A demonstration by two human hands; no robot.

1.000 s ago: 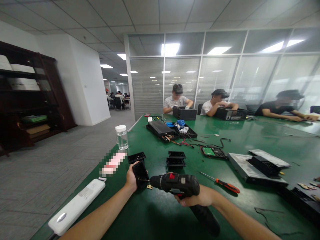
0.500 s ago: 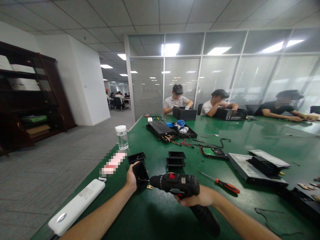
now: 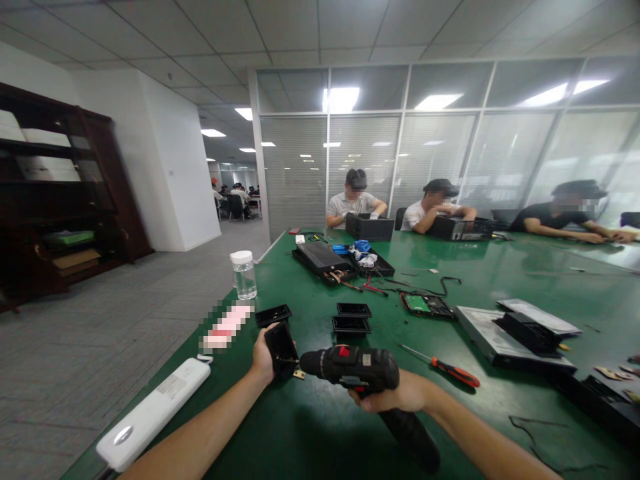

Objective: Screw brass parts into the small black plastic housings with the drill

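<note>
Green table across lower frame: left hand grips a box, right hand a drill, seemingly mid-job. Three mid-frame boxes: finished or not, unclear.

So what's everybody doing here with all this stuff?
The person wearing the camera grips a small black box in the left hand and a power drill in the right hand. The drill points at the box's open side, but what its tip touches is too small to tell. Similar boxes sit farther away on the green table, and an orange-handled screwdriver lies to the right. Across the table, other people have things of their own.
</note>
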